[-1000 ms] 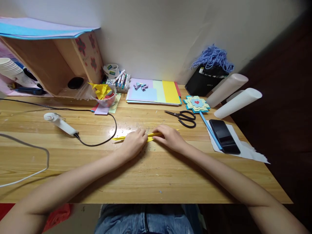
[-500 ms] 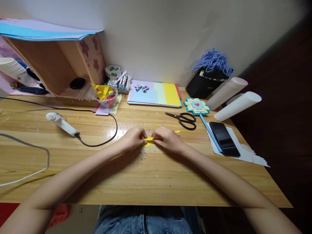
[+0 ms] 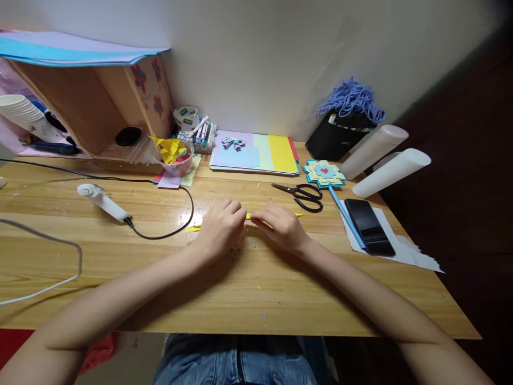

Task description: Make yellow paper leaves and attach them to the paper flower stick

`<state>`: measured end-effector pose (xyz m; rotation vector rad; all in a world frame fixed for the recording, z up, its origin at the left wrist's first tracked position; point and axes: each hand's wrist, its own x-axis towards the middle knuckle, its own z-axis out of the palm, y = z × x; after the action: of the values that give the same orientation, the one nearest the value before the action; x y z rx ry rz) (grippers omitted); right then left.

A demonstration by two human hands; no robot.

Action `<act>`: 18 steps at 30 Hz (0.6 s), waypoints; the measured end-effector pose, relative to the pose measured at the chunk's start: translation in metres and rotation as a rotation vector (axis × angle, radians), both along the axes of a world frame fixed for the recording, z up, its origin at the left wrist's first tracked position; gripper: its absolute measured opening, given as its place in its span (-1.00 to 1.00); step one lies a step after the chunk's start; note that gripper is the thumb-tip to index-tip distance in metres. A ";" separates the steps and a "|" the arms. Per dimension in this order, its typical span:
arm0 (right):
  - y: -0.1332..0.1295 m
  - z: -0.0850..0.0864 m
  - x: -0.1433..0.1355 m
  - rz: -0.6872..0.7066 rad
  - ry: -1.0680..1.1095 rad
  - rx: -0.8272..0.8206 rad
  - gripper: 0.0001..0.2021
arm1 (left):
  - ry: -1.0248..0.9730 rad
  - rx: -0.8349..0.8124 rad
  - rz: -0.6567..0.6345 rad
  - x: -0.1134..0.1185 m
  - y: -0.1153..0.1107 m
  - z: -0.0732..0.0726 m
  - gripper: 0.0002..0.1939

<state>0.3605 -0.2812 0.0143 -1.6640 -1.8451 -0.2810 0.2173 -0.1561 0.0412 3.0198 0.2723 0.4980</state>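
Note:
Near the middle of the wooden table (image 3: pixel 240 299), a narrow folded strip of yellow paper (image 3: pixel 248 216) shows between my two hands. My left hand (image 3: pixel 222 227) is closed on it, knuckles up. My right hand (image 3: pixel 282 229) pinches it from the other side, with thumb and fingers close together. A yellow tip (image 3: pixel 298 215) sticks out past my right hand, and another yellow end (image 3: pixel 193 229) shows left of my left hand. My hands hide most of the paper. Black-handled scissors (image 3: pixel 306 197) lie just behind my right hand.
A white corded glue gun (image 3: pixel 105 203) lies at left. Behind are a clear cup (image 3: pixel 176 167) of folded paper, markers (image 3: pixel 204 133) and coloured sheets (image 3: pixel 284 155). At right are a paper flower (image 3: pixel 324 172) on a blue stick, a phone (image 3: pixel 368 227) and white rolls (image 3: pixel 395 172).
Both hands have moved slightly away from me and turned further over the paper. The yellow strip now looks straighter, and a yellow end has appeared left of my left hand.

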 end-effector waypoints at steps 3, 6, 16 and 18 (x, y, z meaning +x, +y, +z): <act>0.000 -0.011 0.001 0.013 -0.142 -0.026 -0.85 | -0.008 0.030 -0.052 -0.002 0.002 -0.021 -0.83; -0.001 -0.019 0.000 0.021 -0.166 -0.103 -0.80 | 0.015 0.010 -0.068 -0.005 0.002 -0.037 -0.82; 0.007 -0.015 0.005 0.002 0.230 -0.358 -0.86 | 0.095 -0.429 0.152 -0.002 0.003 -0.030 -0.77; 0.011 -0.010 0.008 -0.009 0.278 -0.442 -0.87 | 0.130 -0.516 0.208 -0.001 0.005 -0.028 -0.75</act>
<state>0.3681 -0.2701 0.0042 -1.8852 -1.7689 0.3655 0.2163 -0.1510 0.0134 2.5312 0.6203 0.1990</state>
